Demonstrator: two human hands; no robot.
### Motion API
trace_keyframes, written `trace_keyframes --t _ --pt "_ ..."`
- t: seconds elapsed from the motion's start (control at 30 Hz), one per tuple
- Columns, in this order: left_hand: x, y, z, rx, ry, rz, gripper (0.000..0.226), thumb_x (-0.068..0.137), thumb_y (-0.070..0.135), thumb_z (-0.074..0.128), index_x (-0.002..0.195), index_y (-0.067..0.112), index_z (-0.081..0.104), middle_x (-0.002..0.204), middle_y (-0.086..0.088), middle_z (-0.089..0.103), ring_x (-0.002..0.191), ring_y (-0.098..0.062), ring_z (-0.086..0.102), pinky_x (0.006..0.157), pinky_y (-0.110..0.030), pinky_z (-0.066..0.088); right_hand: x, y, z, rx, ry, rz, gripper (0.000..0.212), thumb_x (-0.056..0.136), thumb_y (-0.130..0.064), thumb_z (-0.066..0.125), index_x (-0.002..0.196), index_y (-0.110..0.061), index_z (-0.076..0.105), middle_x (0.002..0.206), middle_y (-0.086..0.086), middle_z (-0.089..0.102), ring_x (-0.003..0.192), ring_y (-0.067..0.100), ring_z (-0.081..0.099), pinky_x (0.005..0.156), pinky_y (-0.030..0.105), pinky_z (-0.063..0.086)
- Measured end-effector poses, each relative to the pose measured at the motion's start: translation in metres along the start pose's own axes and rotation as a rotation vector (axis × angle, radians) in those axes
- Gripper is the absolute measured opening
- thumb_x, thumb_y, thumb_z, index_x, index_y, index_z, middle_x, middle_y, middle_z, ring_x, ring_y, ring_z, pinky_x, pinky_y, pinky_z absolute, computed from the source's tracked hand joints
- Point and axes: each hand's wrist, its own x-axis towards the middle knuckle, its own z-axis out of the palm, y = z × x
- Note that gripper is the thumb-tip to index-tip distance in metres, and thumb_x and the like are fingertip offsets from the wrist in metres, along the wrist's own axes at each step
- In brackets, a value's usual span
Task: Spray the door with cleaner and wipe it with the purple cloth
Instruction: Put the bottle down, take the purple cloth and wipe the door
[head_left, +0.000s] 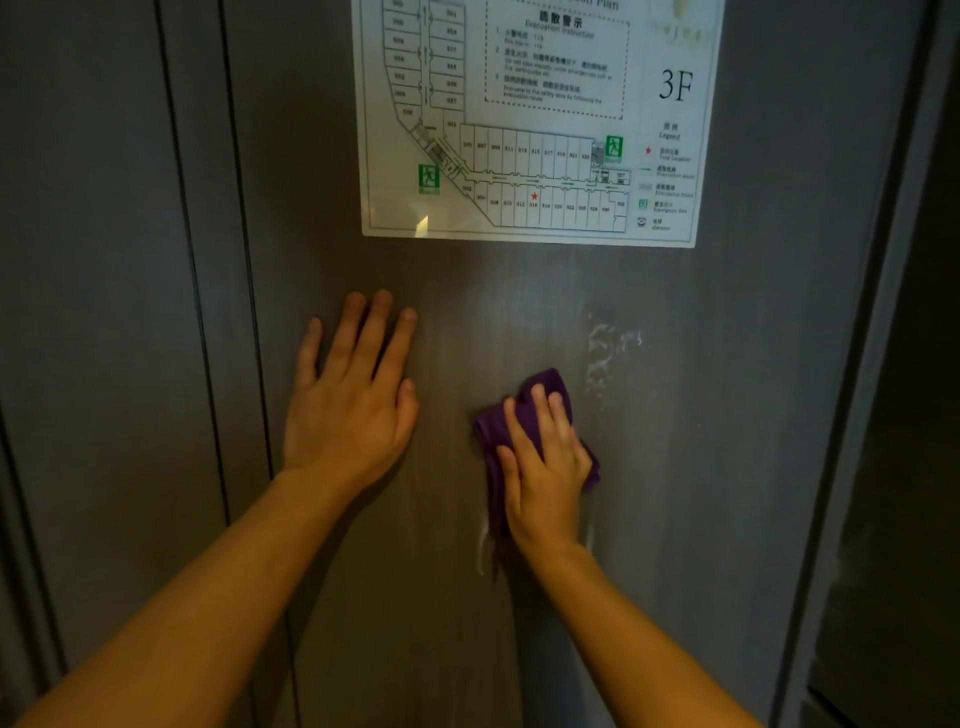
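A grey door (701, 467) fills the view. My right hand (545, 462) presses a bunched purple cloth (540, 387) flat against the door's middle. White streaks of cleaner foam (605, 348) cling to the surface just above and right of the cloth, and thin drips run down below it. My left hand (348, 400) lies flat on the door to the left of the cloth, fingers spread, holding nothing. No spray bottle is in sight.
A laminated evacuation plan (530, 119) marked 3F is fixed to the door above both hands. The door frame (852, 415) runs down the right side. Vertical panel grooves (208, 312) run down the left.
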Motion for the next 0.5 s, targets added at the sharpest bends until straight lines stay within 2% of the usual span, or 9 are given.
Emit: trace_keyframes --t 0.1,0.2,0.37,0.5 --pt "0.000 0.000 0.000 0.001 -0.005 0.001 0.067 0.100 0.041 0.033 0.161 0.017 0.018 0.169 -0.012 0.016 0.157 -0.029 0.009 0.125 -0.055 0.007 -0.006 0.012 -0.014 0.100 0.015 -0.035 0.045 0.107 -0.036 0.038 0.152 -0.029 0.038 0.164 0.000 0.026 0.153 0.023 0.025 0.106 0.039 0.033" --pt "0.000 0.000 0.001 0.009 -0.020 -0.007 0.068 0.100 0.042 0.031 0.162 0.018 0.015 0.170 -0.011 0.013 0.157 -0.029 0.007 0.126 -0.055 0.004 0.021 0.009 -0.034 0.151 0.130 0.076 0.046 0.108 -0.040 0.032 0.153 -0.031 0.033 0.163 0.004 0.028 0.152 0.018 0.025 0.099 0.030 0.028" --pt "0.000 0.000 0.002 -0.001 -0.010 -0.005 0.068 0.099 0.041 0.031 0.161 0.017 0.019 0.169 -0.012 0.016 0.157 -0.030 0.009 0.125 -0.054 0.004 0.105 0.009 -0.065 0.076 0.329 0.298 0.048 0.107 -0.040 0.032 0.153 -0.028 0.041 0.166 0.007 0.029 0.154 0.023 0.022 0.111 0.041 0.023" --pt "0.000 0.000 0.001 -0.003 -0.005 -0.010 0.068 0.099 0.042 0.031 0.161 0.016 0.021 0.168 -0.013 0.018 0.157 -0.030 0.010 0.125 -0.055 0.005 0.141 0.012 -0.057 0.012 0.227 0.354 0.049 0.106 -0.049 0.031 0.154 -0.039 0.037 0.170 0.000 0.015 0.158 0.020 0.007 0.121 0.056 0.015"
